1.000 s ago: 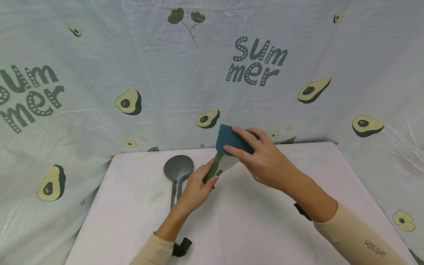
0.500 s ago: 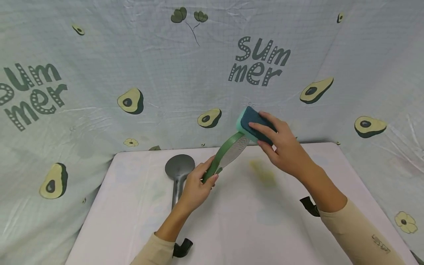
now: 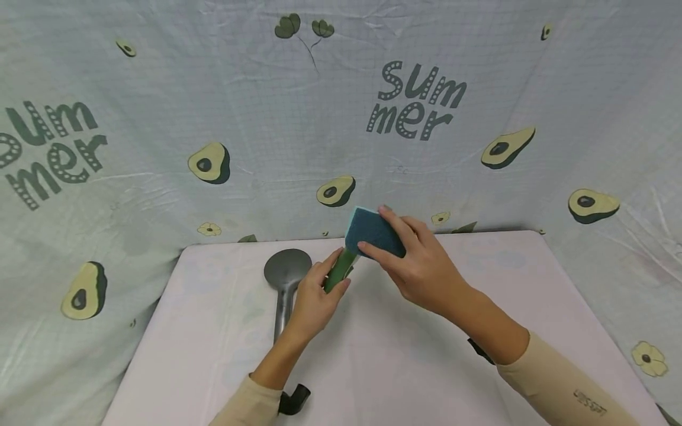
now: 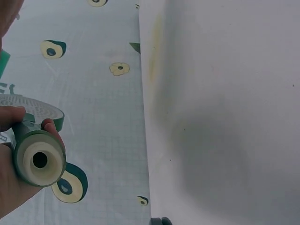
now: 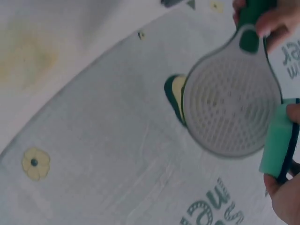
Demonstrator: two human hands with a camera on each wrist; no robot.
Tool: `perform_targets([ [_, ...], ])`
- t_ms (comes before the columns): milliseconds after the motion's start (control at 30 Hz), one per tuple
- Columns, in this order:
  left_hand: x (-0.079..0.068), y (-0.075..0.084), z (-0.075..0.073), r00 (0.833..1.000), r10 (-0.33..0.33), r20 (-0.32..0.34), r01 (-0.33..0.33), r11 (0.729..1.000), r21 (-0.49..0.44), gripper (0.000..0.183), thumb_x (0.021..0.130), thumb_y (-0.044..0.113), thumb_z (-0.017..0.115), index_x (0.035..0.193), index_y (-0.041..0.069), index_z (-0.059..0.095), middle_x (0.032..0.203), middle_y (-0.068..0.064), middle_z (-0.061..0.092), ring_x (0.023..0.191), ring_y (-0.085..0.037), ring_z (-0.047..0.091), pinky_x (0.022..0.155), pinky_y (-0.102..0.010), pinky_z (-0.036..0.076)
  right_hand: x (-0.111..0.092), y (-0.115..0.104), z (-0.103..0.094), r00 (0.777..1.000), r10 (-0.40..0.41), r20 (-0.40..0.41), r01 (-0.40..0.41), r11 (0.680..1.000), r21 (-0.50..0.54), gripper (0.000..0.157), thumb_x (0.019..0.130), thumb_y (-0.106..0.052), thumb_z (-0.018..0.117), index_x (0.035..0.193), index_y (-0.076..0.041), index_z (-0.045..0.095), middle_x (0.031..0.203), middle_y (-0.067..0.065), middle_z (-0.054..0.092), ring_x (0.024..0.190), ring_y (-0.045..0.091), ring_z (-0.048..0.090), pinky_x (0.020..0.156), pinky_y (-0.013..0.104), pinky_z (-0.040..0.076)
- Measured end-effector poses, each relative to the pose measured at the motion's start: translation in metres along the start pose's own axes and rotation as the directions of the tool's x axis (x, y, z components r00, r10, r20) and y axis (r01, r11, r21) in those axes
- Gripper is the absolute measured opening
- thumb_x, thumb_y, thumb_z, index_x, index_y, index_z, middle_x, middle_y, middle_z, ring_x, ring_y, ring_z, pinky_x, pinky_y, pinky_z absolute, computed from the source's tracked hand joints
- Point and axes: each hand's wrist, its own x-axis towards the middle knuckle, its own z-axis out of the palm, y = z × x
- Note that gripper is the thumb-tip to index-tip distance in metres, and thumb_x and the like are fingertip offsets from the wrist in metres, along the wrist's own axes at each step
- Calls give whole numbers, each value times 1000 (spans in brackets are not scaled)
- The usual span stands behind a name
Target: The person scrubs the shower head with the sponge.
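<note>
My left hand (image 3: 313, 297) grips the handle of a green shower head (image 3: 337, 276) raised above the table. In the right wrist view its round grey spray face (image 5: 229, 101), dotted with rings of nozzles, shows fully. The left wrist view looks into the hollow handle end (image 4: 29, 176). My right hand (image 3: 428, 266) pinches a sponge (image 3: 375, 232), dark blue on one side and mint green on the other. The mint side (image 5: 277, 140) lies along the shower head's edge. From the head view, the sponge and right hand hide most of the round head.
Left of my hands, a dark grey shower head (image 3: 288, 269) lies on the pale table (image 3: 405, 367). Black fittings show beside each sleeve, one at left (image 3: 295, 400) and one at right (image 3: 481, 351). A printed cloth (image 3: 266, 118) stands behind.
The sponge has gone up and right to the tip of the green shower head, then back down and left near the handle. My left hand keeps its grip while the shower head tilts.
</note>
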Motion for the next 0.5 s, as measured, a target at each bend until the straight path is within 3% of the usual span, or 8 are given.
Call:
perform_targets([
  [100, 1, 2, 0, 1000, 4, -7, -4, 1000, -26, 62, 94, 10, 75, 151, 14, 53, 101, -11, 63, 83, -21, 57, 65, -26, 52, -5, -15, 15, 998, -59, -16, 58, 995, -84, 63, 85, -13, 84, 142, -30, 63, 158, 23, 42, 126, 43, 53, 99, 51, 55],
  [233, 3, 3, 1, 1000, 15, -7, -16, 998, -67, 65, 92, 7, 75, 152, 18, 53, 103, -10, 64, 92, -21, 58, 75, -35, 56, -13, -26, 27, 994, -98, -40, 91, 985, -145, 67, 81, -12, 89, 141, -30, 64, 156, 19, 46, 125, 41, 54, 97, 46, 56],
  [333, 4, 4, 2, 1000, -7, 1, 7, 996, -90, 68, 91, 6, 76, 153, 16, 51, 107, -11, 64, 96, -21, 60, 79, -37, 56, -12, -24, 24, 995, -80, -58, 71, 986, -148, 72, 77, -9, 90, 141, -30, 64, 155, 19, 47, 124, 42, 54, 96, 48, 56],
  [500, 2, 5, 1, 998, -64, 28, 67, 991, -118, 70, 91, 7, 76, 155, 16, 48, 109, -13, 62, 85, -20, 62, 70, -28, 55, 1, -10, 7, 995, -11, -96, -4, 989, -151, 70, 78, -4, 87, 140, -29, 64, 153, 25, 46, 124, 47, 51, 95, 55, 55],
])
